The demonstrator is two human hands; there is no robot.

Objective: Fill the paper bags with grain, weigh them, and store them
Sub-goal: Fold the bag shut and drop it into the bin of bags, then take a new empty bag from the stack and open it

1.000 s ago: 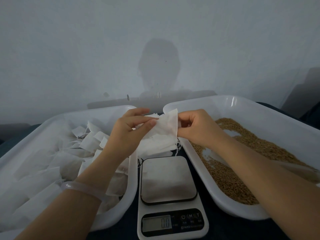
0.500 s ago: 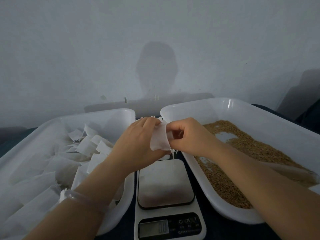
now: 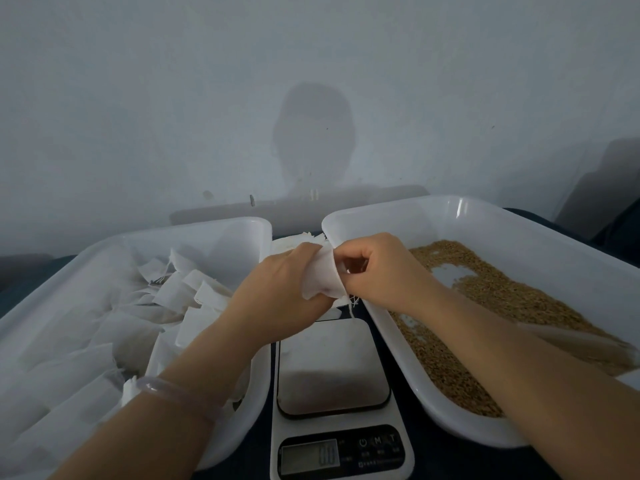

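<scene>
Left hand (image 3: 277, 289) and right hand (image 3: 381, 271) pinch one bag (image 3: 320, 282) near the scale (image 3: 332, 362). Risk: the paper tears (thin stock) if the fingers (image 3: 360, 258) pull apart too hard.

A plain, pale grey-blue wall (image 3: 156, 98) is seen at the back, and a soft shadow (image 3: 313, 133) of a head and shoulders is cast on it. The room is lit dimly. Below, a dark blue table surface (image 3: 436, 462) is visible, and a dark, unclear shape (image 3: 620, 233) at the right edge.
</scene>
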